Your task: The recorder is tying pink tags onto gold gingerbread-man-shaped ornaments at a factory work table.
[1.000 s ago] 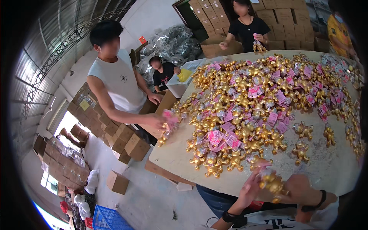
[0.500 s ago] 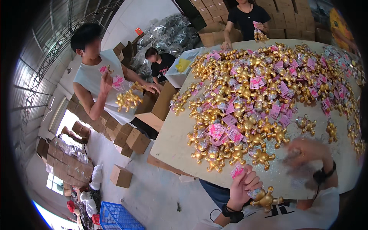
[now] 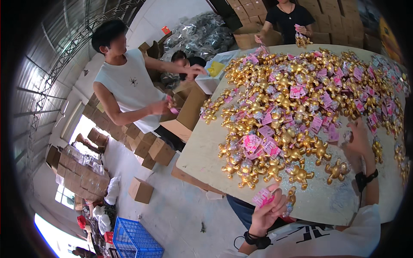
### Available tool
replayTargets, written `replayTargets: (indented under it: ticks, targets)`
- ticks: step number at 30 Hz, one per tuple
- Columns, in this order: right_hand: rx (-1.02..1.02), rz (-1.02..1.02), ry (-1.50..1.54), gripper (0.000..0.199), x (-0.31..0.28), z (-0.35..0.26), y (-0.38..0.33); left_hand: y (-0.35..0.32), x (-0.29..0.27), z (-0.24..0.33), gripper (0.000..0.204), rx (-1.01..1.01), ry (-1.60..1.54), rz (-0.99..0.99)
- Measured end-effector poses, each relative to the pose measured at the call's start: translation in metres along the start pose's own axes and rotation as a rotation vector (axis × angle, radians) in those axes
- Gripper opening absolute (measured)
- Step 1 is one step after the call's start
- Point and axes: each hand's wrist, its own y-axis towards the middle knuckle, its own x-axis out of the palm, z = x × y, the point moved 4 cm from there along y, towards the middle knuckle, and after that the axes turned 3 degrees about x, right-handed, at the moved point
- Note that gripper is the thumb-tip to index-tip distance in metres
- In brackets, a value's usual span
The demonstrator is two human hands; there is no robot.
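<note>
My left hand point(image 3: 269, 210) is closed at the table's near edge, with a pink card tag point(image 3: 263, 197) sticking up from the fingers. A small gold figurine point(image 3: 291, 200) with a clear glittery part hangs beside those fingers. Out over the table, my right hand point(image 3: 360, 139) has its thumb and fingers bent around a figurine, of which only a silvery part point(image 3: 347, 136) shows. One loose gold figurine point(image 3: 337, 170) lies between my hands. Beyond them spreads a big heap of gold figurines point(image 3: 279, 103) with pink tags.
The pale table point(image 3: 200, 161) has a rounded left edge. Across it, a person in black point(image 3: 289, 21) holds tagged figurines. At left, a person in a white sleeveless top point(image 3: 124, 77) stands by an open carton point(image 3: 189, 114). A blue crate point(image 3: 137, 238) and a box point(image 3: 140, 190) stand on the floor.
My right hand has moved away from me toward the heap, and a figurine now lies where it was. The left-hand figurine has swung upright. The person at left has lowered their bunch toward the carton.
</note>
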Motion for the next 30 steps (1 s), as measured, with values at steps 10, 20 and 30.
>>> replayTargets:
  ticks: [10,20,30]
  targets:
    - [-0.411,0.339,1.099,0.046,-0.071,-0.112,-0.077,0.034,0.014,-0.04,0.031,-0.213,0.396,0.167]
    - [-0.268,0.146,0.738,0.049,-0.057,-0.138,-0.126,0.042,0.019,-0.062,0.06,-0.203,0.887,-0.08]
    - [-0.197,0.226,0.456,0.054,-0.051,-0.138,-0.123,0.039,0.017,-0.066,0.028,-0.311,0.804,0.085]
